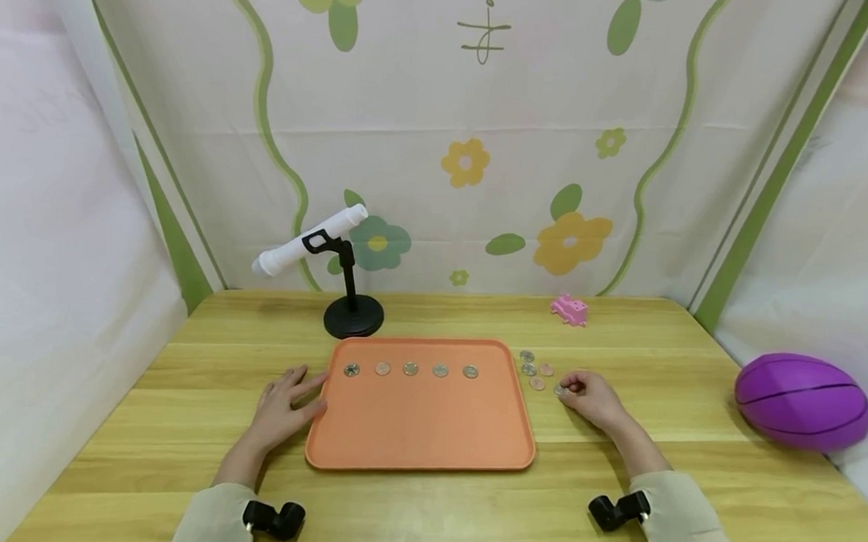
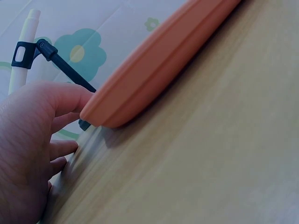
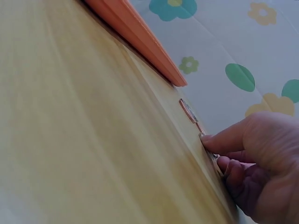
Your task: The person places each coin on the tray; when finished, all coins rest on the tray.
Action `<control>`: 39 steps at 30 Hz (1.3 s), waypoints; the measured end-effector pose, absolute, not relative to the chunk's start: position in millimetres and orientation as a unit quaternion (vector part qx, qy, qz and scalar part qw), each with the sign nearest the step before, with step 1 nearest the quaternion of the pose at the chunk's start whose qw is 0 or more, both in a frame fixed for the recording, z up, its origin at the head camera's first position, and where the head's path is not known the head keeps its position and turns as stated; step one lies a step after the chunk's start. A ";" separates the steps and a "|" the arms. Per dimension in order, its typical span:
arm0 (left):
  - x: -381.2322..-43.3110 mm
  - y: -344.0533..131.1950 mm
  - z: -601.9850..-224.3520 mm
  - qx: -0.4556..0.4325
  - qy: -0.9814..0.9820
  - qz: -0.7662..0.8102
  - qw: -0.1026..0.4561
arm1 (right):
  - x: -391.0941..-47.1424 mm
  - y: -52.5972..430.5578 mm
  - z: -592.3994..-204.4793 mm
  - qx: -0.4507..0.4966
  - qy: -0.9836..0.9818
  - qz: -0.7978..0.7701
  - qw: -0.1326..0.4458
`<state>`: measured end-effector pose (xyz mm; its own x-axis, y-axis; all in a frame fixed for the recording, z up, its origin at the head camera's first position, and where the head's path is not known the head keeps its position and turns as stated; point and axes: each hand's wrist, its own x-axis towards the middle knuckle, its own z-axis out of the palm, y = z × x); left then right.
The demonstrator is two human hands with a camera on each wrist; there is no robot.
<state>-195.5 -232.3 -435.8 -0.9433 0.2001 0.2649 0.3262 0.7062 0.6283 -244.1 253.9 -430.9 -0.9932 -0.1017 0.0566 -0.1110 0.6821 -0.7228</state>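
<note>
Nearest the camera, two pale sleeves [image 1: 213, 530] carry small black wrist cameras [image 1: 619, 511] above the desk [image 1: 442, 514]. From left to right: the left hand [image 1: 279, 412] lies with its fingers spread, touching the left rim of an orange tray [image 1: 419, 423]. Behind, a white microphone [image 1: 290, 250] rests tilted in a black stand [image 1: 352, 314]. A row of five coins [image 1: 410, 369] lies flat across the tray's far part, each apart from the next. Just beyond the tray's right rim, four loose coins [image 1: 528, 370] lie on the desk. Right of these, a silvery coin [image 1: 559, 390] is at desk level, its edge pinched by the thumb and curled fingers of the right hand [image 1: 592, 399]; how firmly, one cannot tell. A pink toy [image 1: 569, 310] stands farther back; a purple ball [image 1: 801, 402] lies at far right. Handling: the coin should prove light, stiff, hardly breakable, but thin and slippery; it is best taken by opposite edges, one side tipped up. The tray looks light and stiff, best steadied at its rim.
</note>
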 end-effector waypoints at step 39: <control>-197.7 -233.3 -439.8 -0.136 -0.920 -0.357 0.088 | -245.4 160.4 -370.4 0.073 -0.771 0.631 -0.034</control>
